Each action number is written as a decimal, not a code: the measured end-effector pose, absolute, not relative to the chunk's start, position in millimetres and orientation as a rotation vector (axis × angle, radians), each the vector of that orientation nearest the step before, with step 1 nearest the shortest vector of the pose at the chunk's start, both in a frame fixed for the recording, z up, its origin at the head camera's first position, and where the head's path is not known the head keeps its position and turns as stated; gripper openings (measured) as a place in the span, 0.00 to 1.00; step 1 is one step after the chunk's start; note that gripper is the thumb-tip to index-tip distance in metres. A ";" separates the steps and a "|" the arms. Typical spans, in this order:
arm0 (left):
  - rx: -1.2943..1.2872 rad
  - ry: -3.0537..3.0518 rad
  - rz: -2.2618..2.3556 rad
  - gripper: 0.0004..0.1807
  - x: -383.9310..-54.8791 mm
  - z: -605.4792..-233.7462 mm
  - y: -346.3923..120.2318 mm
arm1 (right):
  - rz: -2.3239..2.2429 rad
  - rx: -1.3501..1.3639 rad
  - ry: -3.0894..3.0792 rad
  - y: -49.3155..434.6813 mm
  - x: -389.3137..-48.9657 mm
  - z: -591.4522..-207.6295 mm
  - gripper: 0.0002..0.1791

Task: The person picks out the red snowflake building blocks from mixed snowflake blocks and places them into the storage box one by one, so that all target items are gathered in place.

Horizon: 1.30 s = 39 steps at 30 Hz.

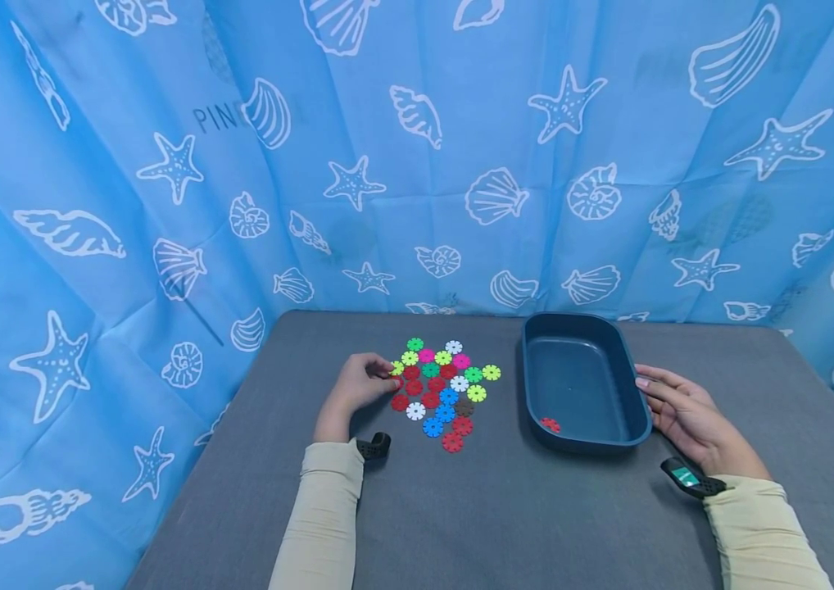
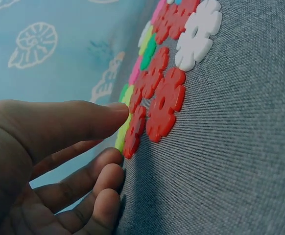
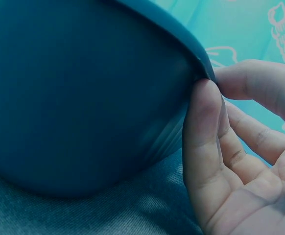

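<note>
We see a person's left hand (image 1: pixel 358 383) at the left edge of a loose cluster of flat, notched discs (image 1: pixel 437 386) on the grey cloth of the bench (image 1: pixel 520 524). Its grip is loose: thumb and fingers stand apart, the fingers gently bent, with the fingertips low by the cloth. Nearest to them we find a red disc (image 2: pixel 132 139) lying flat at the outer edge of the group; we cannot tell whether the thumb touches it. The discs around it are red, white, blue, green, yellow-green, pink and brown, most lying close together, some touching.

To the right of the cluster stands a deep blue tub (image 1: pixel 525 385), upright on the bench. The right hand (image 1: pixel 693 422) has its grip on the tub's right side, pinching the rim between thumb and finger. Inside we see red discs (image 1: pixel 550 424) on the floor of the tub, in the near left corner; how many we cannot tell.

Both arms wear pale sleeves (image 1: pixel 321 516) and black wrist straps (image 1: pixel 685 477). Behind the bench hangs a blue curtain (image 1: pixel 395 168) printed with white shells and starfish.
</note>
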<state>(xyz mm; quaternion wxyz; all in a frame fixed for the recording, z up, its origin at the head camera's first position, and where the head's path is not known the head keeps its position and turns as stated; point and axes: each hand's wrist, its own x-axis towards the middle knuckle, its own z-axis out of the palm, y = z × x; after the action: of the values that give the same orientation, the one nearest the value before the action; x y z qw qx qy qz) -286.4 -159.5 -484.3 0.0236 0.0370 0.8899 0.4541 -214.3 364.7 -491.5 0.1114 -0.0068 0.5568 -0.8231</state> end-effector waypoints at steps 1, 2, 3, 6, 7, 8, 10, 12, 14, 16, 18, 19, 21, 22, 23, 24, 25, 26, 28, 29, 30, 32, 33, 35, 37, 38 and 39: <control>0.112 2.757 1.399 0.13 -286.1 -484.1 -159.3 | -2.416 -0.019 1.635 364.7 -214.3 -491.6 0.15; 0.105 2.757 1.393 0.13 -285.9 -483.8 -158.9 | -2.416 -0.018 1.635 364.9 -214.3 -491.7 0.15; 0.096 2.761 1.382 0.13 -285.7 -483.6 -158.6 | -2.414 -0.016 1.636 365.0 -214.3 -491.7 0.15; 0.069 2.769 1.349 0.13 -285.6 -483.5 -157.7 | -2.408 -0.009 1.643 365.1 -214.2 -491.6 0.14; 0.059 2.771 1.340 0.13 -285.6 -483.5 -157.3 | -2.407 -0.006 1.645 365.2 -214.2 -491.4 0.14; 0.048 2.770 1.332 0.13 -285.6 -483.4 -157.0 | -2.407 -0.004 1.646 365.2 -214.2 -491.3 0.14; 0.033 2.771 1.317 0.14 -285.1 -483.2 -156.4 | -2.405 0.000 1.649 365.0 -214.0 -490.7 0.14; 0.018 2.770 1.304 0.15 -284.4 -482.9 -155.4 | -2.403 0.007 1.651 364.8 -213.8 -490.0 0.14; 0.004 2.769 1.291 0.15 -283.6 -482.5 -154.6 | -2.401 0.011 1.651 364.5 -213.6 -489.5 0.14; -0.005 2.770 1.279 0.16 -283.2 -482.6 -154.0 | -2.400 0.013 1.651 364.2 -213.4 -489.2 0.14; -0.012 2.770 1.273 0.16 -283.1 -482.6 -153.7 | -2.400 0.010 1.651 363.9 -213.3 -489.2 0.14; -0.013 2.770 1.271 0.16 -282.9 -482.6 -153.6 | -2.401 0.007 1.651 363.8 -213.2 -489.2 0.14; -0.012 2.770 1.270 0.15 -282.7 -482.4 -153.4 | -2.402 0.005 1.650 363.6 -213.2 -489.1 0.14; -0.010 2.771 1.270 0.15 -282.6 -482.3 -153.2 | -2.403 0.004 1.649 363.5 -213.2 -489.0 0.14; -0.010 2.772 1.271 0.15 -282.5 -481.9 -153.2 | -2.404 0.005 1.647 363.5 -213.2 -489.0 0.14; -0.009 2.773 1.271 0.15 -282.3 -481.6 -153.2 | -2.404 0.007 1.645 363.5 -213.3 -488.9 0.14; -0.008 2.774 1.272 0.15 -282.3 -481.6 -153.2 | -2.404 0.008 1.645 363.5 -213.4 -488.9 0.14; -0.007 2.775 1.271 0.15 -282.3 -481.5 -153.2 | -2.404 0.010 1.644 363.6 -213.5 -488.9 0.14; -0.006 2.779 1.268 0.14 -282.4 -481.2 -153.3 | -2.404 0.011 1.645 363.7 -213.8 -489.0 0.13; -0.007 2.779 1.267 0.14 -282.4 -481.1 -153.2 | -2.404 0.013 1.648 363.8 -213.9 -489.1 0.13; -0.006 2.779 1.265 0.14 -282.3 -481.1 -153.0 | -2.404 0.014 1.650 363.9 -214.0 -489.1 0.13; -0.005 2.781 1.261 0.13 -282.2 -481.0 -152.6 | -2.403 0.014 1.653 364.0 -214.1 -489.3 0.13; -0.005 2.780 1.261 0.13 -282.3 -480.9 -152.6 | -2.404 0.015 1.654 364.0 -214.1 -489.3 0.13; -0.005 2.778 1.262 0.13 -282.4 -481.2 -152.5 | -2.404 0.017 1.655 364.0 -214.1 -489.3 0.13; -0.003 2.778 1.265 0.13 -282.6 -481.6 -152.7 | -2.403 0.016 1.654 363.7 -213.9 -489.0 0.13; -0.002 2.778 1.267 0.13 -282.8 -481.8 -152.8 | -2.403 0.015 1.652 363.6 -213.9 -488.9 0.13; 0.000 2.779 1.269 0.13 -282.9 -482.1 -152.8 | -2.403 0.015 1.652 363.4 -213.8 -488.7 0.13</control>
<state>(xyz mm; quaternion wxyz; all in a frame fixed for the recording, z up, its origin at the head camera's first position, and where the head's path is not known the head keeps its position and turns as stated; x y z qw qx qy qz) -282.9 -152.8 -482.1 0.0433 -0.0001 0.9088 0.4149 -213.8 363.4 -488.7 0.1124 0.0049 0.5628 -0.8189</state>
